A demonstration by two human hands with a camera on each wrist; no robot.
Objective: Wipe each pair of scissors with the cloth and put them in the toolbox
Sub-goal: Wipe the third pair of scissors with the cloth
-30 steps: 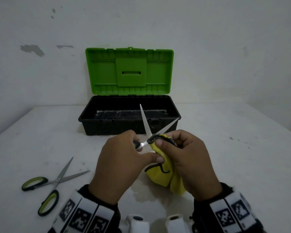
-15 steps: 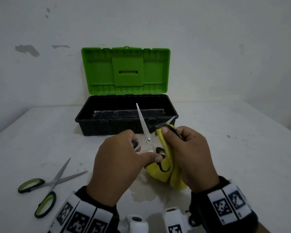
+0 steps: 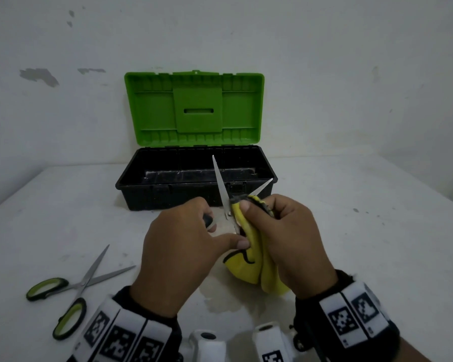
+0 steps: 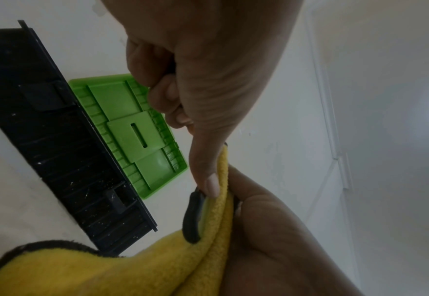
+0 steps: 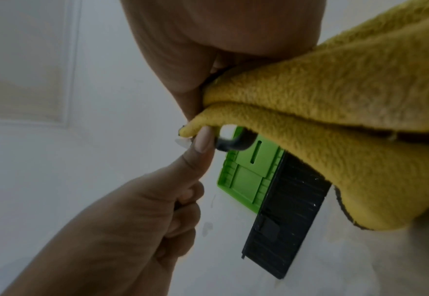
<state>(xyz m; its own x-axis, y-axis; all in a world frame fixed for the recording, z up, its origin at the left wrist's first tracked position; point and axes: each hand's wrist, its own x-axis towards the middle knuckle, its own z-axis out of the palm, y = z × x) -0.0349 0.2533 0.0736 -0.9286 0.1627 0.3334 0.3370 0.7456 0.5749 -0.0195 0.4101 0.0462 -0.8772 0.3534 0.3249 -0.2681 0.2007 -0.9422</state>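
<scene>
My left hand (image 3: 194, 239) grips the dark handles of a pair of scissors (image 3: 221, 189), its blades spread and pointing up in front of the toolbox. My right hand (image 3: 280, 231) pinches a yellow cloth (image 3: 249, 265) round the right-hand blade, whose tip (image 3: 266, 184) pokes out past the cloth. In the left wrist view my thumb (image 4: 208, 160) lies against the cloth (image 4: 132, 270) beside a scissor handle (image 4: 191, 218). The black toolbox (image 3: 152, 195) stands behind with its green lid (image 3: 194, 108) up. A second pair of scissors (image 3: 71, 291) lies spread on the table at front left.
The white table (image 3: 364, 244) meets a white wall behind the toolbox. A damp stain (image 3: 225, 299) marks the table under my hands. In the right wrist view the toolbox (image 5: 289, 210) shows below the cloth (image 5: 334, 120).
The cloth has slid up the right-hand blade from near the pivot toward the tip, then a little back down. The left hand's hold on the handles has stayed the same.
</scene>
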